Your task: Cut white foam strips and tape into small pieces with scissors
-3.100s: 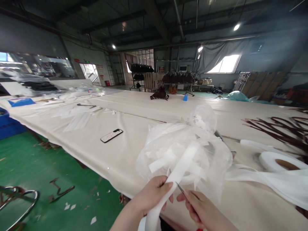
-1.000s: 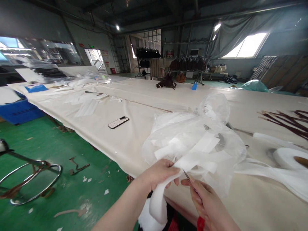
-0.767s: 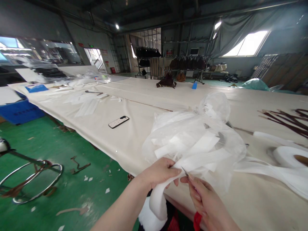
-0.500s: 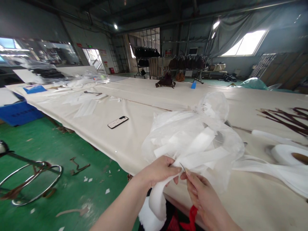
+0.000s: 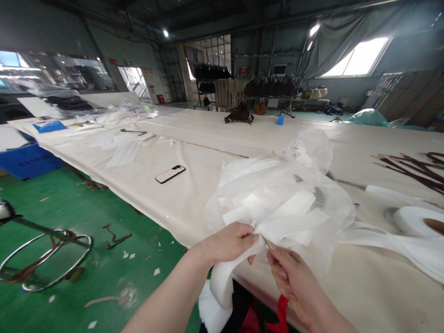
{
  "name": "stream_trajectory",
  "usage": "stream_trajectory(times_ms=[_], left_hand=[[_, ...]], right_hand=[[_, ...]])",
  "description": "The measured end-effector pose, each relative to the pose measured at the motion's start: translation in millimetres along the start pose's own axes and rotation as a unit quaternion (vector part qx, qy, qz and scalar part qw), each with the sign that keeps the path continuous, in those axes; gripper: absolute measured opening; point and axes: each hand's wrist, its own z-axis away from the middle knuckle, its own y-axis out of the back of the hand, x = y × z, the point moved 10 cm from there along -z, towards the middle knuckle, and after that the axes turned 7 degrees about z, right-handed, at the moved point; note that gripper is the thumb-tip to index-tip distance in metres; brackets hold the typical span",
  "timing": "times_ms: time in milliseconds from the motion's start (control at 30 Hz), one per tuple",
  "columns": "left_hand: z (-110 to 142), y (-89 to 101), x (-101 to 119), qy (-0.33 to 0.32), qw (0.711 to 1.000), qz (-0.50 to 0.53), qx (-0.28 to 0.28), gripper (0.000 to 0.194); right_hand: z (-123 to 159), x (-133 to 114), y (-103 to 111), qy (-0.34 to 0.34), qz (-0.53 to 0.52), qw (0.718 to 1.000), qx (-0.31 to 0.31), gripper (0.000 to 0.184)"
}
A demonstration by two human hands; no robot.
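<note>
My left hand point(image 5: 236, 241) is closed on a white fabric strip point(image 5: 222, 282), pinching it between thumb and fingers. The strip's loose end curls down past the table edge. In my right hand point(image 5: 287, 268) is a small tool with a thin pointed metal blade point(image 5: 267, 242); its handle is hidden by my fingers. The blade's tip meets the strip just right of my left thumb. Red cloth point(image 5: 281, 314) hangs below my right hand. Just beyond both hands lies a clear plastic bag point(image 5: 243, 185) with several white strips point(image 5: 294, 208) in and over it.
On the cream-covered table point(image 5: 194, 203) lie a phone point(image 5: 170, 174), brown straps point(image 5: 412, 171) and a white roll point(image 5: 416, 219) of tape. Farther off stand a dark bag point(image 5: 239, 113) and a blue bottle point(image 5: 280, 120). A metal-ringed stool point(image 5: 52, 254) stands on the green floor at left.
My right hand has brought the blade onto the strip's edge, so less of its tip shows. The strip's hanging end has swung slightly left. My left hand keeps its grip.
</note>
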Motion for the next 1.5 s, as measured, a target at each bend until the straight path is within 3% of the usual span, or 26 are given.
stream_trajectory(times_ms=[133,367,700,1033,1333,1500], left_hand=[[-1.5,6.0,-4.3,0.004,1.0,-0.001,0.024,0.047],[-2.6,7.6,-10.9,0.036,0.999,0.001,0.018,0.045],[-5.0,-0.8,-18.5,0.081,0.988,0.129,0.016,0.042],[-12.0,1.8,-13.5,0.04,0.999,0.014,0.024,0.039],[-15.7,2.3,-20.3,0.043,0.999,-0.004,-0.002,0.048],[-12.9,6.2,-22.9,0.043,0.998,0.053,0.003,0.044]], right_hand=[[-2.1,-2.8,-1.4,-0.001,0.005,1.0,0.007,0.057],[-4.5,-3.3,1.7,0.003,-0.008,1.0,0.015,0.06],[-5.5,9.1,1.1,-0.02,-0.052,0.998,0.002,0.057],[-10.2,8.0,1.7,-0.006,-0.027,0.999,0.017,0.06],[-20.0,8.9,2.0,-0.006,-0.014,1.0,0.001,0.061],[-17.4,11.2,3.1,-0.031,-0.014,0.999,-0.002,0.058]])
